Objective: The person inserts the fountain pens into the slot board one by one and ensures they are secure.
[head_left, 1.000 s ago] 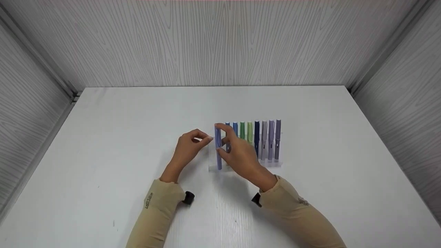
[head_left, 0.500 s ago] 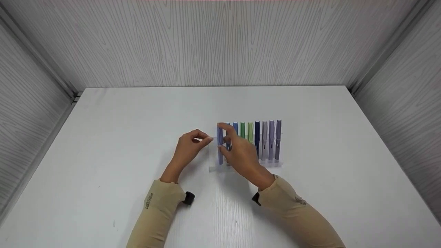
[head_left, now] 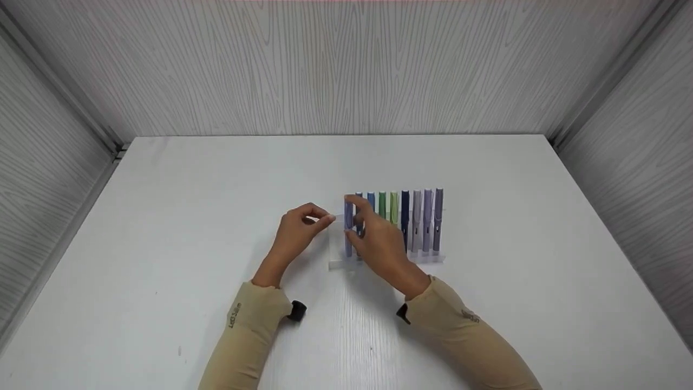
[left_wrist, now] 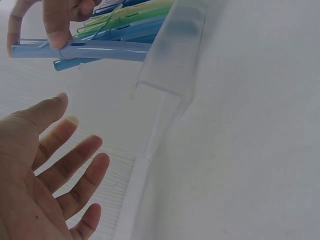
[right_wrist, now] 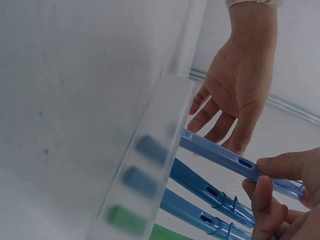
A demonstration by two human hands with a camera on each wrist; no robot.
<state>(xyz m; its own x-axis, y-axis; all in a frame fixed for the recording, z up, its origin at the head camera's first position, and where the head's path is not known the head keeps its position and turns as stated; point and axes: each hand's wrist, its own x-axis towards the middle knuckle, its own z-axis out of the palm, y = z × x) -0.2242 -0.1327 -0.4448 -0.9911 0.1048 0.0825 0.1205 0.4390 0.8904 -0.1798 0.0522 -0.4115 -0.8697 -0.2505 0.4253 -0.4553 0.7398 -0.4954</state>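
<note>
My right hand (head_left: 380, 238) holds a periwinkle-blue capped pen (left_wrist: 105, 51) upright at the left end of a clear pen stand (head_left: 338, 265). Its index finger reaches the cap's top and the thumb presses the side. In the right wrist view the pen's lower end meets the stand's front ledge (right_wrist: 172, 92). My left hand (head_left: 295, 232) pinches the stand's upper left corner between thumb and index finger; its other fingers spread behind the panel in the left wrist view. Right of the held pen, blue pens (right_wrist: 205, 192) stand in the row, partly hidden by my right hand.
Further along the stand are a green pen (head_left: 382, 203), a lime pen (head_left: 393, 206), a navy pen (head_left: 405, 208) and several lilac to purple pens (head_left: 427, 216). The stand sits on a white table (head_left: 162, 227) with a wood-grained panel (head_left: 346, 65) behind it.
My right hand has shifted slightly right with the held pen, whose lower end has moved from in front of the stand's ledge to behind it. My left hand stays put.
</note>
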